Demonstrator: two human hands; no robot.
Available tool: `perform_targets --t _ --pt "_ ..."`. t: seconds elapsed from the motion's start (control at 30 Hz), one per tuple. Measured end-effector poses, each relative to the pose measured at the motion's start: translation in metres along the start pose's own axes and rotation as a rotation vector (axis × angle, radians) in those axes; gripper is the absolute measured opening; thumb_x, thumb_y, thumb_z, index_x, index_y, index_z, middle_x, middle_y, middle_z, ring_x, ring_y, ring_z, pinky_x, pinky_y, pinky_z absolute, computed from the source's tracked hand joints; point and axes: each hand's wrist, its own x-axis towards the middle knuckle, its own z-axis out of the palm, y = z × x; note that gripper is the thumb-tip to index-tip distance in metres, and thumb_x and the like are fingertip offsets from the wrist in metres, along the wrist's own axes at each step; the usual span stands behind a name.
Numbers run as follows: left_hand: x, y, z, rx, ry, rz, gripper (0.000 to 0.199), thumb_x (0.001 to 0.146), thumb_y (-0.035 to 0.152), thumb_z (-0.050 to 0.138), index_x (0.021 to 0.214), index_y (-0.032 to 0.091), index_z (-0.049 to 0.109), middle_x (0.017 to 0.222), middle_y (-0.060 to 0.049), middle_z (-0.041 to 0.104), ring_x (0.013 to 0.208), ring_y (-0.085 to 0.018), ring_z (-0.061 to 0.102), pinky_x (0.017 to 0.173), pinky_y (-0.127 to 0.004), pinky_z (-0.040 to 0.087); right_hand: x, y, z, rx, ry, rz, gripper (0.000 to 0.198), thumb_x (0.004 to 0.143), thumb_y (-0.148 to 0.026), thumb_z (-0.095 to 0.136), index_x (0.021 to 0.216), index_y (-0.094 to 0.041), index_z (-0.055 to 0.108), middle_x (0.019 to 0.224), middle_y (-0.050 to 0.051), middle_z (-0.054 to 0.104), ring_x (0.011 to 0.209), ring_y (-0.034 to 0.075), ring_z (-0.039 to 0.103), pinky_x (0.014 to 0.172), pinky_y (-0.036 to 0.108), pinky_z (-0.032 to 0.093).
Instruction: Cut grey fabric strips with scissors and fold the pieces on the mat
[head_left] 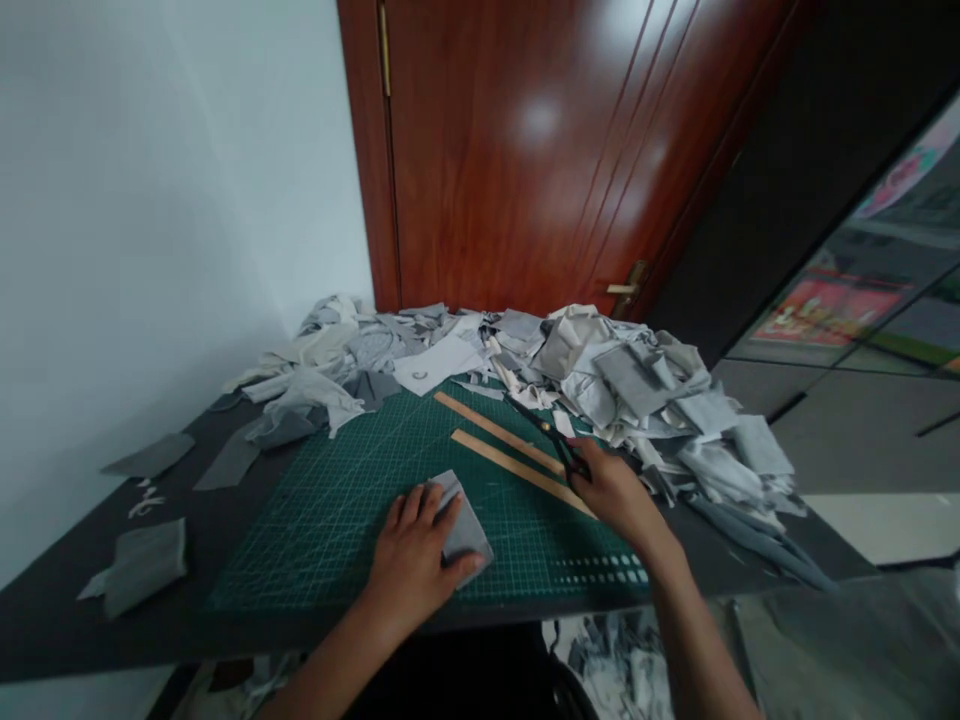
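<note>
Left hand (417, 555) presses flat, fingers spread, pinning the small grey fabric square (463, 528) to the green cutting mat (337, 500); I see right hand (611, 490) gripping black scissors (551, 438) near the wooden rulers (517, 455).

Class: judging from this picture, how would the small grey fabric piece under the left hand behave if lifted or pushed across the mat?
The grey fabric piece probably flops when lifted, since similar scraps in the pile lie crumpled. It looks thin, so likely light. Pushed across the cutting mat, it might bunch rather than slide, which may be why the left hand lies on it.
</note>
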Motion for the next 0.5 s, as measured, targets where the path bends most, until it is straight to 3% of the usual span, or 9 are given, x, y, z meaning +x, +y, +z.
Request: perform_targets --t 0.1,0.17,0.3,0.5 --pt "0.02 -0.012 -0.011 0.064 -0.008 -0.044 0.079 0.089 0.069 0.059 0.151 0.021 0.055 0.158 -0.016 0.049 0.145 -0.044 0.04 0.12 -0.061 0.028 0.066 0.007 0.011 0.0 0.07 0.01 0.042 0.085 -0.01 0.06 0.127 -0.017 0.064 0.101 0.013 0.08 0.098 0.031 0.075 0.08 0.033 0.051" --pt "0.034 -0.02 -0.017 0.096 -0.012 -0.053 0.077 0.089 0.068 0.059 0.15 0.021 0.056 0.157 -0.016 0.05 0.144 -0.044 0.042 0.118 -0.062 0.03 0.091 0.018 0.024 0.012 0.107 0.027 0.044 0.084 -0.006 0.06 0.126 -0.017 0.067 0.106 0.013 0.08 0.103 0.029 0.074 0.086 0.032 0.051" --pt "0.066 -0.033 -0.022 0.145 -0.043 -0.064 0.078 0.086 0.071 0.059 0.149 0.025 0.057 0.157 -0.016 0.049 0.141 -0.046 0.043 0.111 -0.066 0.034 0.101 0.052 0.047 0.028 0.14 0.038 0.042 0.08 -0.002 0.06 0.117 -0.016 0.073 0.114 0.015 0.079 0.11 0.027 0.072 0.096 0.033 0.051" --pt "0.121 -0.041 -0.023 0.174 -0.039 -0.036 0.08 0.084 0.073 0.059 0.148 0.024 0.057 0.154 -0.019 0.051 0.135 -0.047 0.047 0.106 -0.066 0.036 0.099 0.091 0.053 0.012 0.138 0.016 0.037 0.078 -0.002 0.063 0.109 -0.015 0.078 0.108 0.014 0.078 0.103 0.027 0.073 0.097 0.035 0.053"
